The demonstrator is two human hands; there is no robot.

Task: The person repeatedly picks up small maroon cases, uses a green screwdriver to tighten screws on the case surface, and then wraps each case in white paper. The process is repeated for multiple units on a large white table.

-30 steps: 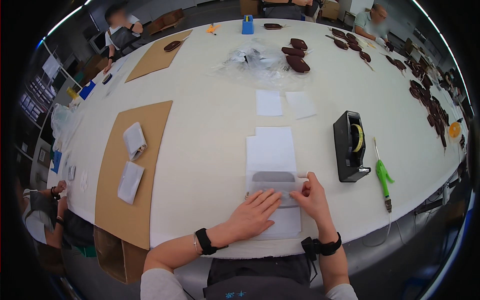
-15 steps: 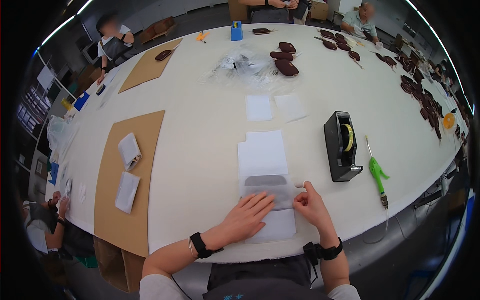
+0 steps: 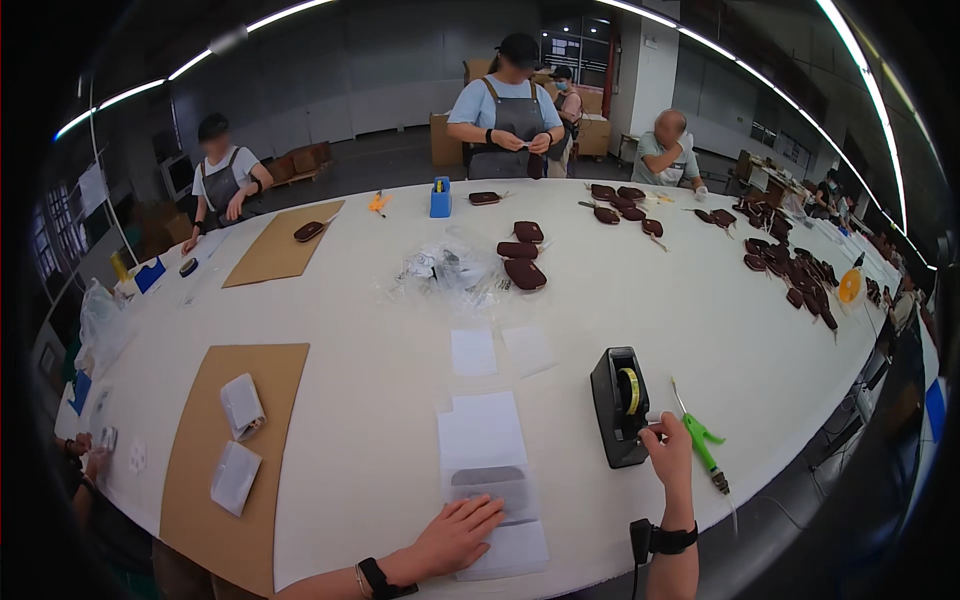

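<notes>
My left hand lies flat, fingers stretched, on a translucent sleeve with a grey band. The sleeve rests on a stack of white sheets in front of me. To the right stands a black tape dispenser with a yellow-edged roll. My right hand is at the dispenser's near right end, its fingers curled together and a white cover on one fingertip. Whatever those fingers pinch is too small to make out. A green air blow gun lies just right of that hand.
Two white-wrapped packets lie on a cardboard sheet at left. Beyond the paper are loose white sheets, crumpled clear plastic and dark brown pouches. More pouches cover the far right. Co-workers stand around the table.
My right hand has left the sleeve's right edge and moved right to the tape dispenser. My left hand stays on the sleeve. The view has tilted up, showing more of the room.
</notes>
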